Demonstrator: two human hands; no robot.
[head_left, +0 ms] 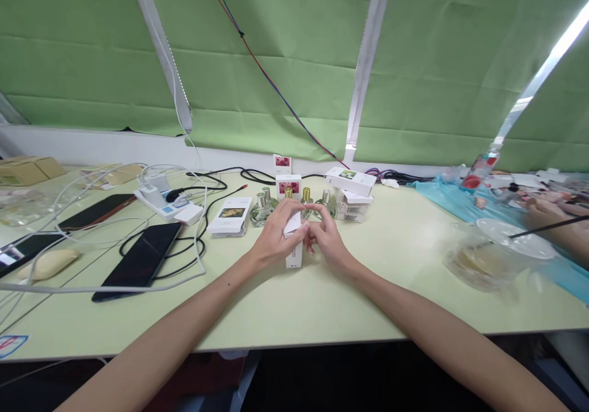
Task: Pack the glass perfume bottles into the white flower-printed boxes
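A small white carton point(293, 257) stands on end on the table in front of me. My left hand point(276, 231) is wrapped around its left side, with the thumb across the front. At the carton's right side, my right hand point(326, 235) has curled fingers against it, the index finger arched over to the top. The fingers hide much of the carton's upper end. Just behind the hands stand several glass perfume bottles point(261, 210) with gold and silver caps. A white box with a pink flower picture point(289, 185) is behind them.
Left of the bottles lies a flat white box point(230, 215); more boxes point(351, 182) are stacked at the right. Phones point(138, 261), tangled cables and a power strip point(159, 202) fill the left. A lidded plastic cup point(497, 255) stands right, near another person's hand point(550, 218).
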